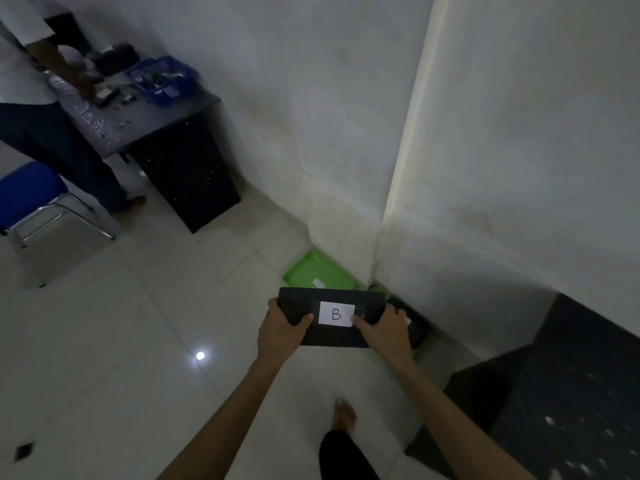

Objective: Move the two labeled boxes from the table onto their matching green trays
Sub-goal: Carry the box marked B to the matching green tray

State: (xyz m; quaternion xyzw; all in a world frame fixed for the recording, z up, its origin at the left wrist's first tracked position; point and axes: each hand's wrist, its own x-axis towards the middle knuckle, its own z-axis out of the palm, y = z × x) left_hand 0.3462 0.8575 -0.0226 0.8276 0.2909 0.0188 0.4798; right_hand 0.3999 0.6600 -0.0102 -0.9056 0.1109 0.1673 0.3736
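Box B held over the corner, tray just beyond it

Box B [331, 318] is in both my hands, off the floor, its long axis running left to right across my body with the white label facing up at me. My left hand [280, 329] clamps the left end, thumb on top and fingers curled under; my right hand [384, 329] does the same at the right end, so both sets of fingers are closed on the box.

From the head view, a green tray [317, 271] lies on the floor directly past the far edge of the box, tucked against the wall, with a small white tag I cannot read. A second green tray [414, 349] seems to sit below my right hand, mostly hidden, with something dark on it, perhaps the other box.

I judge the open tray is B's, so the move is forward and down, both hands equally near.
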